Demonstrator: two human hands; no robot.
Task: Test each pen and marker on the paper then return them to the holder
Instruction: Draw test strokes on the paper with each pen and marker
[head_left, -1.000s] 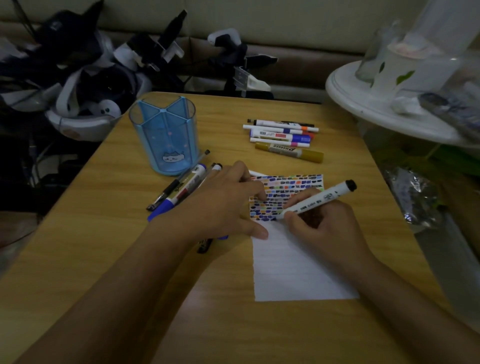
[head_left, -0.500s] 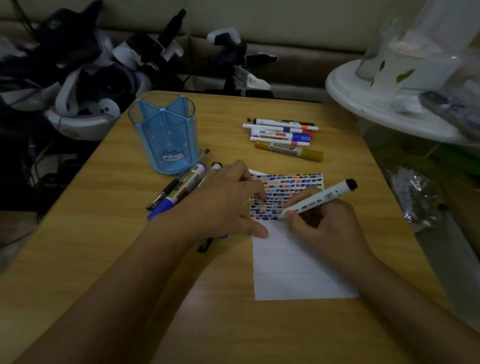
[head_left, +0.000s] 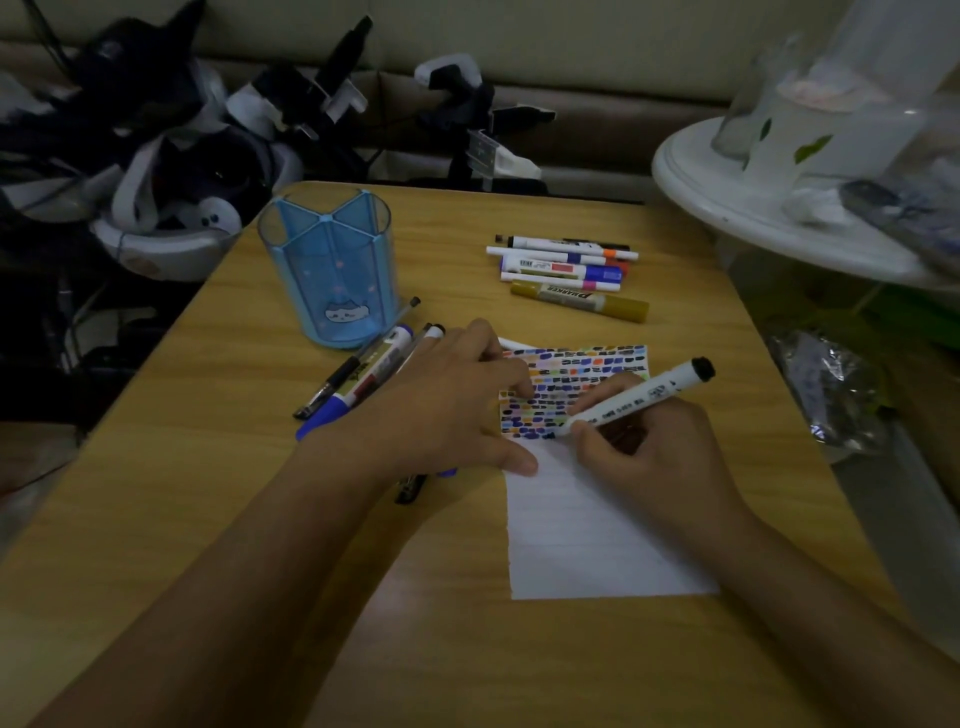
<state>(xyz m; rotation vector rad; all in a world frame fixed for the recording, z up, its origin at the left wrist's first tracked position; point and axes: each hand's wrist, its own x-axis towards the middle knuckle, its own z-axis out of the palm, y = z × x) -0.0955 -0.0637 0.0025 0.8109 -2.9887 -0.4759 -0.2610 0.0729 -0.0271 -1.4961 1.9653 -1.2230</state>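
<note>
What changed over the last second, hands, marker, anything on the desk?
Almost nothing. The right hand keeps its grip on the white marker, tip at the lowest row of colour marks on the paper; any stroke is too small to see. The left hand stays flat, pinning the paper's left edge. The blue holder and both groups of loose pens are unmoved.

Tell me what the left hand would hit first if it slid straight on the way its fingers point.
The left hand points toward the far right across the paper. Probably it would first meet the yellow marker, nearest of that far group, though depth is uncertain.
</note>
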